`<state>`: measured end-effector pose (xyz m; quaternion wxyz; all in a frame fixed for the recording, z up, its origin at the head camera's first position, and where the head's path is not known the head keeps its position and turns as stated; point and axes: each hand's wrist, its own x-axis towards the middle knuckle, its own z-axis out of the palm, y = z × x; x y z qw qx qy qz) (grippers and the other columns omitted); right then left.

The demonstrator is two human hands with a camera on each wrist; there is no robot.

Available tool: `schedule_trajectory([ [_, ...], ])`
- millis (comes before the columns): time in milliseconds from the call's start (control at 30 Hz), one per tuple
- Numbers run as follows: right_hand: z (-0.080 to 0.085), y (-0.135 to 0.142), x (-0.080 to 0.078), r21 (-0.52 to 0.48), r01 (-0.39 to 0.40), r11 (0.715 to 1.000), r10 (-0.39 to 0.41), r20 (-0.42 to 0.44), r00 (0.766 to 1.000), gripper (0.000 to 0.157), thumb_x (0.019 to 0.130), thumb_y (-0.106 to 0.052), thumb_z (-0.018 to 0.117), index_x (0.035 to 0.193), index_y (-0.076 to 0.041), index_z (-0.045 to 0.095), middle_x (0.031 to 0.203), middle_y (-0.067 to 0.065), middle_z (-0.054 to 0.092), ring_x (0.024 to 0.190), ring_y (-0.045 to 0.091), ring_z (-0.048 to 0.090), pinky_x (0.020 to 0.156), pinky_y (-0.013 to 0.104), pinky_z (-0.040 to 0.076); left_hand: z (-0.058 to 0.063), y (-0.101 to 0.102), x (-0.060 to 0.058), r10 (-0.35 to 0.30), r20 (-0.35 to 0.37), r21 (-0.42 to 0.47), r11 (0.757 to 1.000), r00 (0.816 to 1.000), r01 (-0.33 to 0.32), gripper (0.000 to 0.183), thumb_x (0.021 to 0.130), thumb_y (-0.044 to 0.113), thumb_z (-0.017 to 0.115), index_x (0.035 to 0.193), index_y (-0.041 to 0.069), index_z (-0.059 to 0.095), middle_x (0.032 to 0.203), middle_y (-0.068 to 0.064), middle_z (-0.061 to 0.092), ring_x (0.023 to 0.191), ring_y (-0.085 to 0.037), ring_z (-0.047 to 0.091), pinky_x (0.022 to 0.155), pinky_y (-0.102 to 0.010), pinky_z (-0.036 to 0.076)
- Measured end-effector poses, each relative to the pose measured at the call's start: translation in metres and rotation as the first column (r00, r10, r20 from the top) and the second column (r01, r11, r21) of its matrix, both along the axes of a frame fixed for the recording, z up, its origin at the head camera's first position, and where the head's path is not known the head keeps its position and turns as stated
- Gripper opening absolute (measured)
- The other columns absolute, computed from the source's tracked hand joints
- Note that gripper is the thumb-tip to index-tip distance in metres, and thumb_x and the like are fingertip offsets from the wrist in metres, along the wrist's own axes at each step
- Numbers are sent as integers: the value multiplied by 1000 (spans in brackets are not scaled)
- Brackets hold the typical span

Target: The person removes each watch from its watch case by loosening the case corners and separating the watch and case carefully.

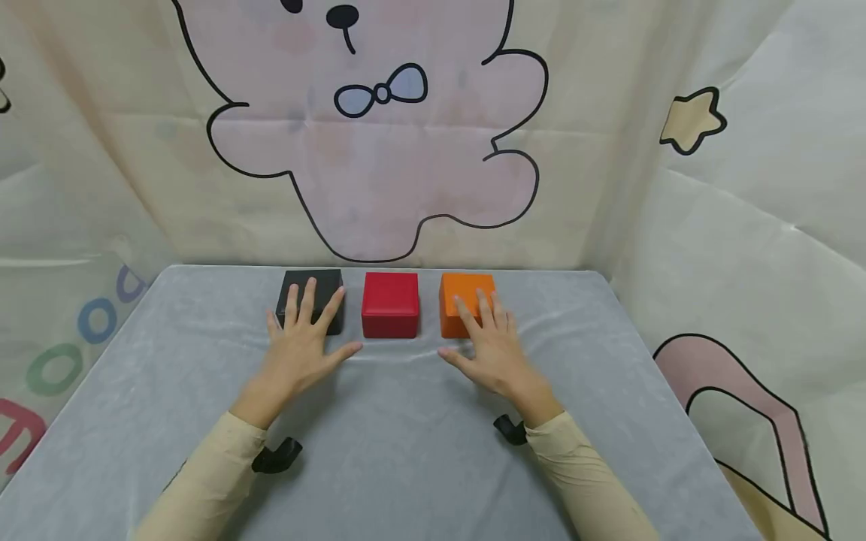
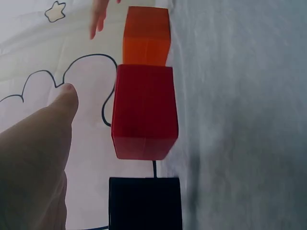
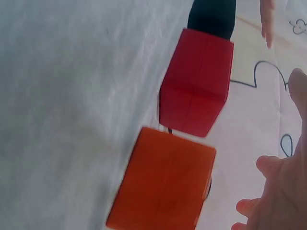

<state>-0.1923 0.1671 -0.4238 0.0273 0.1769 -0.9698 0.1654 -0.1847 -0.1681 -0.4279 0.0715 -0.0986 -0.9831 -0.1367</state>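
Note:
Three boxes stand in a row near the table's far edge: a black box [image 1: 313, 279] at left, a red box [image 1: 390, 304] in the middle and an orange box [image 1: 467, 285] at right. My left hand [image 1: 299, 357], fingers spread, is over the front of the black box and partly hides it. My right hand [image 1: 497, 353] is likewise spread before the orange box, covering part of its front. Neither hand grips anything. In the left wrist view the thumb [image 2: 48, 120] is apart from the red box. The right wrist view shows the fingers [image 3: 268, 167] beside the orange box [image 3: 165, 182].
A grey cloth covers the table [image 1: 406, 451]. Behind it hangs a printed curtain [image 1: 575, 150] with a pink cartoon animal, and more printed cloth is at both sides. Each wrist wears a black strap mount [image 1: 277, 456].

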Motion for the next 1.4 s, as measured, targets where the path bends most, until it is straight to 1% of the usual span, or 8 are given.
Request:
schedule_trajectory([
  [200, -4, -10, 5, -4, -56, 998, 56, 32, 998, 93, 90, -73, 52, 164, -33, 12, 172, 15, 4, 159, 39, -1, 124, 65, 14, -2, -15, 4, -11, 10, -8, 1000, 1000, 12, 95, 89, 73, 56, 163, 36, 9, 172, -14, -1, 156, -48, 0, 112, -81, 8],
  [333, -7, -20, 7, -37, -79, 996, 80, 33, 996, 92, 90, -70, 57, 163, -36, 12, 172, 13, 6, 159, 37, 2, 123, 64, 19, -1, -26, 6, -18, 1, 28, 999, 1000, 17, 93, 91, 67, 60, 163, 34, 11, 172, -15, -3, 156, -48, -1, 113, -80, 8],
  [567, -15, -40, 10, -70, -161, 985, 167, 96, 981, 90, 92, -65, 59, 163, -34, 12, 172, 12, 6, 159, 37, 4, 124, 62, 19, -5, -46, 7, -61, 17, 72, 996, 998, 60, 93, 93, 53, 67, 164, 33, 10, 170, -22, -1, 153, -53, 4, 112, -79, 14],
  [700, -15, -50, 10, -100, -193, 976, 202, 92, 975, 88, 93, -60, 61, 163, -33, 16, 172, 10, 10, 159, 36, 8, 123, 60, 25, -4, -55, -1, -95, 9, 74, 993, 995, 94, 94, 93, 50, 68, 164, 32, 9, 169, -24, 2, 152, -54, 7, 110, -80, 20],
  [867, -14, -62, 7, -125, -241, 962, 254, 100, 962, 86, 93, -57, 63, 163, -31, 20, 171, 7, 14, 157, 34, 15, 119, 58, 33, -2, -66, -13, -104, 31, 64, 993, 994, 102, 99, 91, 47, 71, 164, 29, 7, 168, -27, 7, 151, -55, 10, 110, -80, 21],
  [1100, -12, -76, 9, -203, -279, 938, 309, 132, 942, 82, 93, -49, 67, 161, -29, 26, 171, 3, 16, 157, 30, 20, 115, 60, 39, 5, -80, -20, -147, -7, 105, 984, 989, 147, 94, 86, 46, 78, 161, 19, 29, 165, -29, 17, 147, -56, 20, 109, -78, 25],
  [1200, -13, -81, 8, -225, -293, 929, 328, 136, 935, 81, 94, -47, 67, 161, -30, 25, 170, 3, 19, 155, 27, 23, 115, 56, 41, 8, -85, -24, -141, 14, 143, 980, 990, 138, 92, 87, 45, 77, 160, 17, 30, 163, -30, 19, 146, -57, 21, 109, -78, 25],
  [1400, -22, -93, 9, -212, -309, 927, 344, 159, 925, 80, 95, -46, 67, 161, -32, 25, 169, 2, 21, 154, 25, 27, 114, 52, 43, 1, -96, -27, -107, 49, 204, 974, 993, 95, 81, 93, 41, 72, 158, 12, 34, 161, -33, 24, 143, -60, 25, 106, -79, 27],
])
